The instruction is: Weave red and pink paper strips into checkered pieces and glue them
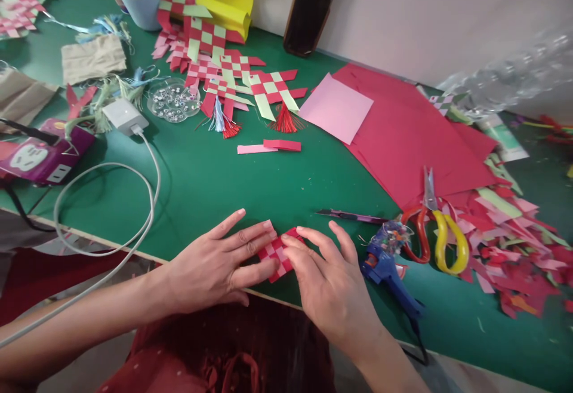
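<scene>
A small woven square of red and pink paper strips (pixel 276 254) lies on the green table (pixel 250 184) near its front edge. My left hand (pixel 215 264) rests flat beside it, fingers stretched out and pressing its left side. My right hand (pixel 329 282) covers its right side, fingertips laid on the weave. Both hands hold the piece down between them; part of it is hidden under the fingers.
A blue glue gun (pixel 389 273) and red-and-yellow scissors (pixel 436 232) lie right of my hands, beside paper scraps (pixel 514 243). Red sheets (pixel 403 136) and a pink square (pixel 335 107) sit behind. Finished woven pieces (pixel 233 76), googly eyes (pixel 173 101) and a white charger (pixel 125 116) lie at the back left.
</scene>
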Demonstrator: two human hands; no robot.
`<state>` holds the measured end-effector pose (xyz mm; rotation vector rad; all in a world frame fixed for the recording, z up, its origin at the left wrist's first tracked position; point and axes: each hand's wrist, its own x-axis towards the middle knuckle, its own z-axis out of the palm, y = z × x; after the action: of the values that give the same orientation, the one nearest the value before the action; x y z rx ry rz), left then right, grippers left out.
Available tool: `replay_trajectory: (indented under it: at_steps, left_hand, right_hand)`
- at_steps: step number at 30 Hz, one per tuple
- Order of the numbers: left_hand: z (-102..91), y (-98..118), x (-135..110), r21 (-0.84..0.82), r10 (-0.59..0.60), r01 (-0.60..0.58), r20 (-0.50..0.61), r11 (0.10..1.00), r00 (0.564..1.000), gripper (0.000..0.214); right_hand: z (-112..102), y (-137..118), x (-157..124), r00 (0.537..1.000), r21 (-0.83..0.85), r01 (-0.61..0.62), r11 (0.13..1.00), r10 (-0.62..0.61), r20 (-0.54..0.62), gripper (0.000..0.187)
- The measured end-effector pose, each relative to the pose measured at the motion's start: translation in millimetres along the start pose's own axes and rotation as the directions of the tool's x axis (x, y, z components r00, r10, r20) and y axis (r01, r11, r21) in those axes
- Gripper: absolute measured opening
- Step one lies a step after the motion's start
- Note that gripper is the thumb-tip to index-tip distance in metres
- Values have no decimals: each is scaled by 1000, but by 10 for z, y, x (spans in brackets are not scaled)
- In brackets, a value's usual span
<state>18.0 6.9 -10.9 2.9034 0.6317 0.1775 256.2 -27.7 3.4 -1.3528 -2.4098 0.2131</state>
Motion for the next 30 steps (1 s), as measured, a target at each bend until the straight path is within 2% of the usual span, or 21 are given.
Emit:
replay_trajectory:
  at_steps: [5,12,20,22,27,30]
  left_hand:
    - [-20,1,-6,25,9,-10,58,1000,998,93]
    - [-16,1,-7,20,8,-9,59,1000,998,95]
    - [15,1,-14,24,6,-8,71,1000,997,100]
    - [16,0,-14,30,7,-9,65,1000,998,100]
    - [8,-1,-17,48,8,-10,39,999,999,98]
    - [7,1,-21,49,12,-14,32,999,999,96]
  right_hand:
    - [29,-3,-17,1000,-21,-18,1000,18,-19,29]
    - [29,-4,-54,998,-101,25,995,-20,53,35]
    - [63,-66,-76,999,-133,-9,991,15,44,39]
    - [30,-8,-76,1000,-104,-12,995,15,25,40]
    - [-127,126,-152,987,-144,-108,984,88,-137,41]
    - [-135,51,-249,989,-161,-113,980,96,-114,39]
